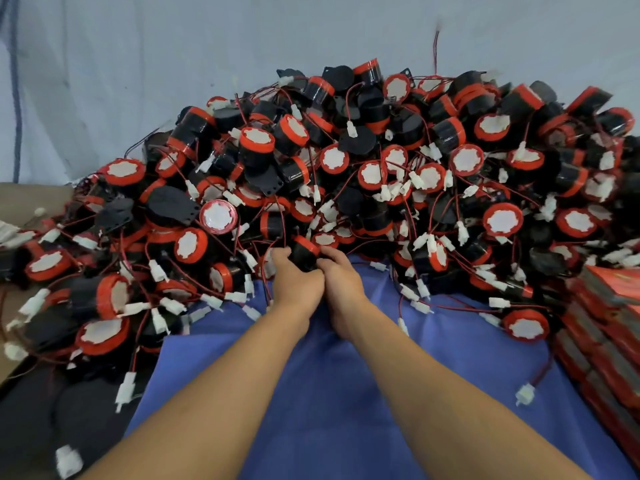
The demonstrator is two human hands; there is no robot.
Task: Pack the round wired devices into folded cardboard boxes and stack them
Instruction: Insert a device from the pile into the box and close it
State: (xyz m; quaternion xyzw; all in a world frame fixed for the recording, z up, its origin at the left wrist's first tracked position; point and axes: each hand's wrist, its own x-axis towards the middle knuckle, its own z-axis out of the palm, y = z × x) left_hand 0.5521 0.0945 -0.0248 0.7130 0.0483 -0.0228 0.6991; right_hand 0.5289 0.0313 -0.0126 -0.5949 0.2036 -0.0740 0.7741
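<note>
A big heap of round black devices (346, 161) with red rims, white faces, thin red-black wires and white plugs fills the middle of the head view. At the heap's near edge, my left hand (294, 282) and my right hand (341, 277) both grip one black device with a red rim (304, 252), fingers curled round its sides. Flat red and grey folded cardboard boxes (602, 323) lie stacked at the right edge.
A blue cloth (346, 393) covers the surface under my forearms. A brown cardboard piece (31, 199) lies at the left behind the heap. A pale wall or sheet (207, 46) stands behind. Loose white plugs (524, 393) trail onto the cloth.
</note>
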